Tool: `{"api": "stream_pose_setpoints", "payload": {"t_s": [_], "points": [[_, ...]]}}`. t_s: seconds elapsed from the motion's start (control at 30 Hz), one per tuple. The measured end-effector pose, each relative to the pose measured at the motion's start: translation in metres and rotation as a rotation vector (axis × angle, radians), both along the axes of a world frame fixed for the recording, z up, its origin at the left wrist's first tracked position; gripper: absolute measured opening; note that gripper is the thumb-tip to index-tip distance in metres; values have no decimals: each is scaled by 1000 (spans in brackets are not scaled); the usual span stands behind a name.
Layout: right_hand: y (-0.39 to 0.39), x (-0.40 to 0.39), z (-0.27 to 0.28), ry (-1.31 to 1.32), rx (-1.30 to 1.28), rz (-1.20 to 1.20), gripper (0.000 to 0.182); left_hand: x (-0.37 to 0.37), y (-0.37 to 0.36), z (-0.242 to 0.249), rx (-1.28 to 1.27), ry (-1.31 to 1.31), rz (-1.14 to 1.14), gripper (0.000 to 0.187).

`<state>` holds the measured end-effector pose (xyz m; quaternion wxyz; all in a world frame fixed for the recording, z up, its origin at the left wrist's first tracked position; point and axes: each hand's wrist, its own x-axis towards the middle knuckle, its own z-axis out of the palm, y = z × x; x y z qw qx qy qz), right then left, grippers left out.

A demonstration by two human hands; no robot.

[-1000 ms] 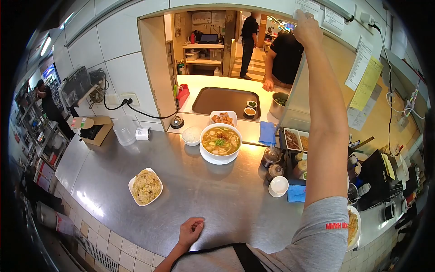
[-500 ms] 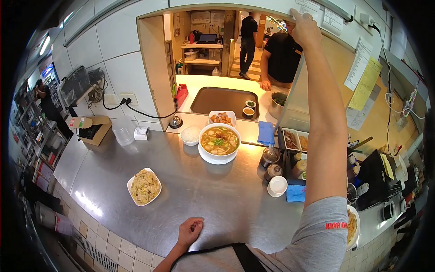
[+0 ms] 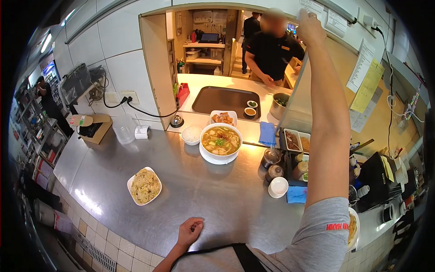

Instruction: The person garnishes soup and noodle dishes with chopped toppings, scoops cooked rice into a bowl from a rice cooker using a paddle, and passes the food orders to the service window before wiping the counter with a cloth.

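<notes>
My right arm is raised, and my right hand (image 3: pixel 311 28) is at a printed paper slip (image 3: pixel 312 6) above the hatch, fingers bent against its lower edge. My left hand (image 3: pixel 190 231) rests low over the steel counter's front edge, fingers curled in with nothing visible in them. Ahead of it is a white dish of fried rice (image 3: pixel 144 186). Farther back, a bowl of noodle soup (image 3: pixel 220 141) stands on a white plate (image 3: pixel 219 159), beside a small bowl of white rice (image 3: pixel 191 134) and a dish of orange-brown pieces (image 3: pixel 223 119).
Beyond the hatch, a person in black (image 3: pixel 271 54) stands behind a brown tray (image 3: pixel 217 100) holding two small cups. Right of the soup are a blue cloth (image 3: pixel 267 133), sauce jars (image 3: pixel 272 157) and stacked white bowls (image 3: pixel 278 187). A call bell (image 3: pixel 176 121) sits at left.
My right hand's extended finger has bent in at the slip. The person beyond the hatch has moved left into fuller view. My left hand and the dishes stay put.
</notes>
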<state>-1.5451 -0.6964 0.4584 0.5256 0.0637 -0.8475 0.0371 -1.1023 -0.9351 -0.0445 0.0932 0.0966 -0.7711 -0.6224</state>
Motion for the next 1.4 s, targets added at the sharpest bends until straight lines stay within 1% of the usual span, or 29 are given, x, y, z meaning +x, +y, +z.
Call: {"api": "stream_pose_setpoints", "payload": {"t_s": [0.17,0.4,0.5,0.6,0.7,0.8,0.83,0.87,0.9,0.93,0.97,1.0,1.03,1.07,1.1,1.13,1.17,1.23,1.27,1.33,1.37,1.4], "points": [[-1,5,1,-31,-5,1,39,-1,2,-1,-13,49,6,16],[-4,9,1,-39,-15,-21,41,0,1,-3,10,15,6,16],[-1,4,2,-42,-11,-15,50,0,1,-4,5,20,9,15],[0,12,2,-90,63,-1,60,-1,0,0,-39,22,8,15],[0,13,1,-77,161,0,62,-2,-2,-5,-53,20,13,15],[3,25,-4,-171,-36,170,74,-4,-4,-19,-42,6,16,16],[3,28,-12,-116,-84,277,77,-7,-7,-30,-50,7,12,16],[0,28,-28,-73,-136,388,79,-5,-10,-40,-58,-3,12,16],[-4,30,-52,-43,-193,498,81,-6,-12,-46,-73,51,12,16],[-15,43,-84,-91,-155,622,66,-7,-11,-47,-84,91,12,17],[-26,75,-125,-203,-116,844,54,-5,-11,-45,-77,76,23,17],[-37,107,-166,-345,-91,1059,43,-4,-10,-36,-44,0,18,17],[-46,188,-179,-1000,110,724,35,-5,-10,-39,-24,12,23,16],[-41,193,-248,-1280,272,809,34,-6,-11,-43,-6,31,25,16],[-33,239,-289,-1319,404,1183,39,-6,-10,-38,-18,33,25,15],[-29,270,-339,-1472,476,1329,44,-4,-9,-33,-33,40,22,15],[-27,306,-368,-1586,462,1338,47,-4,-10,-33,-49,43,7,15],[-16,361,-420,-1642,265,1336,45,-5,-11,-33,-85,63,-30,16],[-5,381,-435,-1697,146,1305,45,-4,-10,-32,-58,61,-15,16],[25,408,-451,-1785,-109,1222,47,-6,-8,-31,-4,62,-5,16],[43,414,-450,-1761,-195,1194,46,-6,-9,-33,-16,74,-15,15],[66,413,-456,-1668,-191,1097,45,-6,-9,-32,6,78,-24,14]]}}
